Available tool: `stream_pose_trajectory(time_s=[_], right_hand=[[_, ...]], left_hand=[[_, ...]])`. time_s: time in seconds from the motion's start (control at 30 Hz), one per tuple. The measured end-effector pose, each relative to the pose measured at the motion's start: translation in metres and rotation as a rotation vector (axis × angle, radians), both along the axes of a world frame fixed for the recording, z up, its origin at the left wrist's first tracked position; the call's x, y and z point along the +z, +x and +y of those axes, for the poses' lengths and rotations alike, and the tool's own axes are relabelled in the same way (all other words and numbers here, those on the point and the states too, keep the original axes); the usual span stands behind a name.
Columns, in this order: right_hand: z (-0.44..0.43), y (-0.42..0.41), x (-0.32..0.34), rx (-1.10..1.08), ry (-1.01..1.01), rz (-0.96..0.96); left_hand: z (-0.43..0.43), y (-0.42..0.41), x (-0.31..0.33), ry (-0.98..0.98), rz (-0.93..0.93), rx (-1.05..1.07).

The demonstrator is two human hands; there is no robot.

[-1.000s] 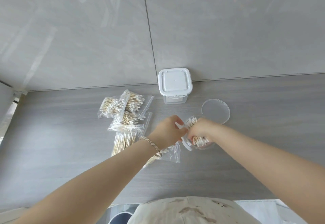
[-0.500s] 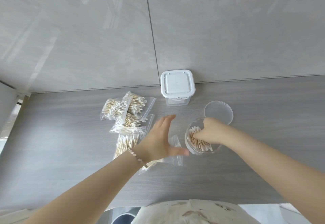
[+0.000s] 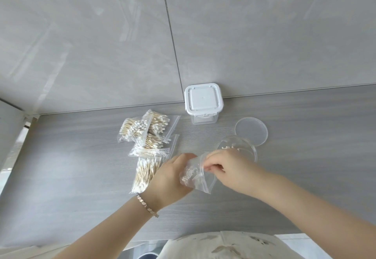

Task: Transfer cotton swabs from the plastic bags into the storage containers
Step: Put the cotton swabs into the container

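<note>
Both hands hold a clear zip bag (image 3: 195,174) just above the counter. My left hand (image 3: 171,178) grips it from behind on the left, and my right hand (image 3: 225,169) pinches its top edge. The bag looks nearly empty. Just behind my right hand stands a round clear container (image 3: 247,146) with cotton swabs inside, partly hidden by the hand. Several filled swab bags (image 3: 145,134) lie in a pile to the left.
The round lid (image 3: 251,131) lies flat behind the round container. A square container with a white clip lid (image 3: 203,102) stands at the wall. The grey counter (image 3: 71,167) ends at a gap on the far left.
My right hand came out of the round container and my left hand lifted from the counter; both now hold the clear bag between them.
</note>
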State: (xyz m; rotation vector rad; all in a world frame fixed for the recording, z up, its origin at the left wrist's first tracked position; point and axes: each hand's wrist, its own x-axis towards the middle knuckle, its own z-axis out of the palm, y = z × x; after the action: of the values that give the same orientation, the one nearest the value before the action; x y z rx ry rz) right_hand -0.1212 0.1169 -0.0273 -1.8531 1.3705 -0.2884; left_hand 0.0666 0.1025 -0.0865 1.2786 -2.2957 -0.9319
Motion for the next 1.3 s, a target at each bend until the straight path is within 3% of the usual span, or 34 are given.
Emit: stream_pose_trajectory(time_s=[0.1, 0.2, 0.27, 0.37, 0.5, 0.67, 1.0, 1.3], right_hand=[[0.001, 0.01, 0.003, 0.113, -0.118, -0.075], [0.001, 0.006, 0.013, 0.056, -0.09, -0.138], [0.0, 0.001, 0.019, -0.02, -0.089, -0.171], [0.001, -0.006, 0.019, -0.139, -0.003, -0.251], [0.004, -0.005, 0.012, -0.211, 0.074, -0.291], [0.005, 0.0, 0.008, -0.301, 0.079, -0.366], [0.009, 0.004, 0.002, -0.378, 0.283, -0.557], [0.016, 0.014, -0.006, -0.46, 0.169, -0.525]], left_hand=[[-0.001, -0.007, 0.02, -0.068, 0.058, -0.067], [-0.005, -0.006, 0.025, 0.001, 0.046, -0.014], [-0.005, -0.004, 0.025, 0.093, 0.016, 0.072], [-0.002, -0.006, 0.027, 0.288, 0.124, 0.181], [0.004, -0.014, 0.037, 0.393, 0.198, 0.171], [0.007, -0.021, 0.045, 0.359, 0.093, 0.042], [0.008, -0.026, 0.05, 0.343, 0.025, -0.038], [0.006, -0.026, 0.046, 0.331, -0.053, -0.068]])
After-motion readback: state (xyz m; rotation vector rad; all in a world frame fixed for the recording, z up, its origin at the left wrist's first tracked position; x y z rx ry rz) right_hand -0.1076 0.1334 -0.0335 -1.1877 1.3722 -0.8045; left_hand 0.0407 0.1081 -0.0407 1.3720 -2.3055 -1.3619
